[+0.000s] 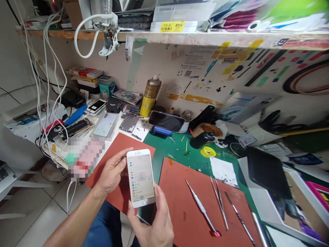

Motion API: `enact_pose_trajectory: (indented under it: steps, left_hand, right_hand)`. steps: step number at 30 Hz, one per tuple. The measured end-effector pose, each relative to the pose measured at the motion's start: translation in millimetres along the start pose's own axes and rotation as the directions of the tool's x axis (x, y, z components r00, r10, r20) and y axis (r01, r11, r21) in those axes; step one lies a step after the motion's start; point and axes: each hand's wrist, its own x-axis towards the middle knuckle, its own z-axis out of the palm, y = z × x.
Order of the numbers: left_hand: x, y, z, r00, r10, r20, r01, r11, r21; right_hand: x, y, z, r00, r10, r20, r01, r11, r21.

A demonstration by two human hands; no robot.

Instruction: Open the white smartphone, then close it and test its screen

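Note:
A white smartphone (pixel 141 177) with its screen lit, showing a list and a bell icon, is held upright above the near edge of the workbench. My left hand (pixel 111 173) grips its left side, fingers curled behind it. My right hand (pixel 154 223) holds its lower end from below, thumb up along the right edge. Both hands are closed on the phone. Under it lies a red mat (pixel 118 161).
A second red mat (pixel 195 202) to the right carries a metal spudger (pixel 202 207), tweezers (pixel 219 202) and another probe (pixel 239 216). A dark phone (pixel 166 120) rests on a blue stand. A spray can (pixel 151 96), phone parts (pixel 75 127) and cables (pixel 48 85) crowd the left. A shelf (pixel 180 37) overhangs.

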Motion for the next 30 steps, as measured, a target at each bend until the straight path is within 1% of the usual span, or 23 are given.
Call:
enact_pose_trajectory:
  steps: [5,8,14,19,23,27,30]
  left_hand:
    - [1,1,0.2,1.000,0.009,-0.007,-0.009,1.000,0.009]
    - [1,1,0.6,1.000,0.014,0.003,-0.014,1.000,0.015]
    - [2,-1,-2.0,0.998,0.062,0.000,-0.062,0.998,0.026]
    - [1,-1,-3.8,0.997,0.072,0.009,-0.073,0.997,0.015]
    - [2,1,-3.7,0.997,0.079,0.005,-0.079,0.996,0.030]
    - [3,2,-4.2,0.993,0.118,-0.023,-0.117,0.992,0.055]
    - [3,3,-3.2,0.993,0.115,-0.016,-0.115,0.992,0.044]
  right_hand:
    - [-1,3,-1,1.000,0.001,0.014,-0.002,1.000,0.008]
    - [-5,7,-1,0.999,0.016,0.045,-0.017,1.000,0.020]
    - [-8,14,-4,0.993,0.039,0.109,-0.048,0.996,0.079]
    - [-7,15,-7,0.985,0.063,0.160,-0.083,0.989,0.123]
    - [-7,14,-9,0.976,0.119,0.184,-0.144,0.981,0.130]
    - [-6,16,-10,0.978,0.092,0.187,-0.119,0.983,0.138]
    - [-5,18,-10,0.979,0.082,0.188,-0.108,0.985,0.135]
